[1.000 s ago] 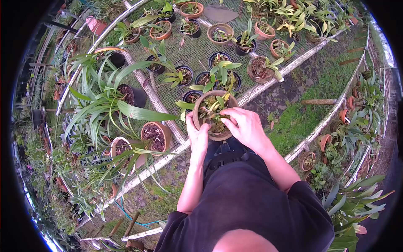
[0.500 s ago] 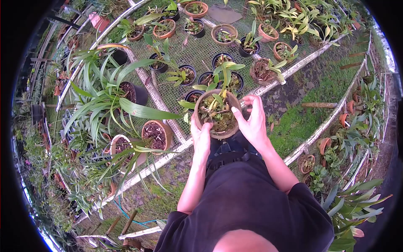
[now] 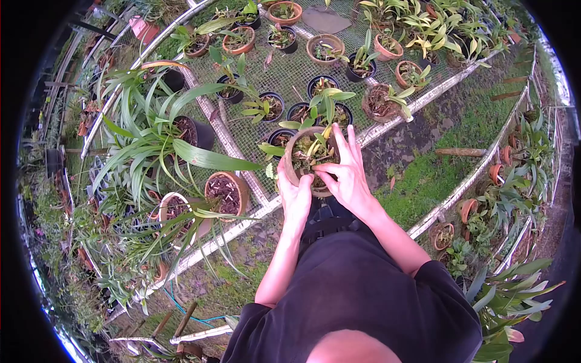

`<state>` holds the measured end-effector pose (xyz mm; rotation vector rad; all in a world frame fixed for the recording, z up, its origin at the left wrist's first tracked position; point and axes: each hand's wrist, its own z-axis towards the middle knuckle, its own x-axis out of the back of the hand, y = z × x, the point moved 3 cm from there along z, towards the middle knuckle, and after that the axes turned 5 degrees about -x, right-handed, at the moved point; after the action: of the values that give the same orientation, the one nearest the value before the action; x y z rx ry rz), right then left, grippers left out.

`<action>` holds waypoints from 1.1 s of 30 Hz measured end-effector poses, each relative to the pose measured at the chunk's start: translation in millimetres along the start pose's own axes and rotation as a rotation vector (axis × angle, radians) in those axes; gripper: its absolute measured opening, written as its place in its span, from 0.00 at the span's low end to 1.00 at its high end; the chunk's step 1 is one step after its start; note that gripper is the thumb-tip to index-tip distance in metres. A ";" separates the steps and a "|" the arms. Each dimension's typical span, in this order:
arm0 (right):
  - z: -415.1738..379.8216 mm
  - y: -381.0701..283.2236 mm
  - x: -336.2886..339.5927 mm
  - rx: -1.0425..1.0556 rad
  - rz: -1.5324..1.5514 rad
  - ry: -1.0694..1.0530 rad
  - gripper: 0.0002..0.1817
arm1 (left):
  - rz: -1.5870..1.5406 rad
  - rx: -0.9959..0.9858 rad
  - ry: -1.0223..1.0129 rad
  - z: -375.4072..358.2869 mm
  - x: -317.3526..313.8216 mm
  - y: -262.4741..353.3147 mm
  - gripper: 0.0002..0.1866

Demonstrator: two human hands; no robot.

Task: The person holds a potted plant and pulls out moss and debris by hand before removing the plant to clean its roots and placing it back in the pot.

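Observation:
A round clay pot (image 3: 290,155) is held in front of my body, its opening facing up toward me. My left hand (image 3: 295,196) grips its left rim, thumb over the edge and fingers hidden behind the wall. Inside grows a leafy plant (image 3: 319,143) with a yellowing stem, among moss and brown bits. My right hand (image 3: 350,181) reaches over the right side of the pot. Its thumb and index finger are pinched together at the moss, the other fingers stretched out; whatever is between the tips is too small to make out.
Beyond the pot, a wire mesh bench (image 3: 254,142) carries several potted plants. A white edge pole (image 3: 387,128) runs diagonally past my hands. At left stand a long-leaved plant (image 3: 154,142) and a clay pot of bark chips (image 3: 225,196). Mossy ground (image 3: 423,175) lies to the right.
My right hand has moved left from the pot's right rim to over its opening, and its thumb and index finger have closed into a pinch. The left hand keeps hold of the pot.

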<state>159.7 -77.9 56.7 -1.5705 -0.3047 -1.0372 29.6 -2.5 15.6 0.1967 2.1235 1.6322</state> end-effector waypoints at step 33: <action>-24.7 70.9 73.4 -0.208 -0.321 0.194 0.12 | -0.047 0.128 0.122 -12.0 19.8 -15.1 0.38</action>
<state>239.5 -145.8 62.9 -1.6218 -0.3306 -1.5007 9.2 -9.9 -1.5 0.0887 2.3080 1.5184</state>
